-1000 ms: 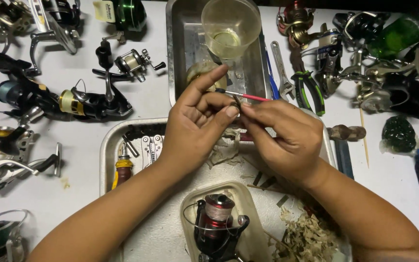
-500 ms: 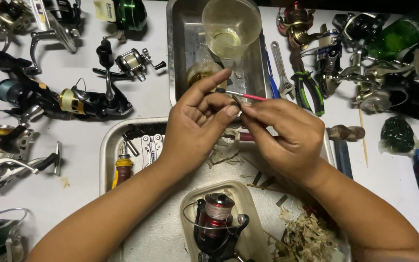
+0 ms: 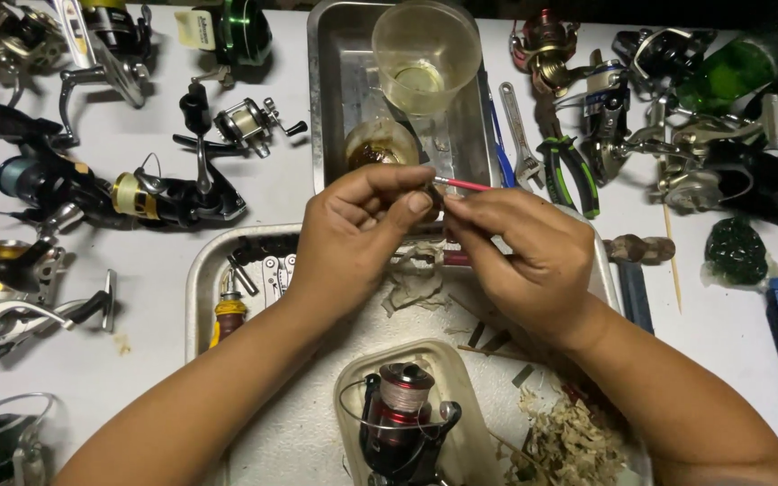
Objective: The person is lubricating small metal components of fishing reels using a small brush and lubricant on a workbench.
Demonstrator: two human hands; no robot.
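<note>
The left hand (image 3: 362, 229) was pinched narrow, thumb and forefinger closed on a small dark part (image 3: 431, 194) that was mostly hidden between the fingertips. The right hand (image 3: 524, 256) gripped a thin red-handled brush (image 3: 463, 184), its tip touching that part, just above the rim of the near metal tray (image 3: 198, 288). Against the pictures from the second before, almost nothing had shifted: both hands sat in the same spot and the brush kept the same slant, so the work looked like steady, small dabbing rather than a new grasp or a set-down.

Just beyond the fingers stood a small brownish cup (image 3: 380, 144) and a larger clear plastic cup (image 3: 425, 54) with a little pale liquid, both in the far metal tray (image 3: 330, 90). Below the wrists a red and black spinning reel (image 3: 402, 418) lay in a clear tub, with shredded scraps (image 3: 569, 441) beside it. Pliers (image 3: 574, 175) and a wrench (image 3: 520, 144) lay to the right, and many other reels (image 3: 119, 193) covered the white desk (image 3: 155, 360).
</note>
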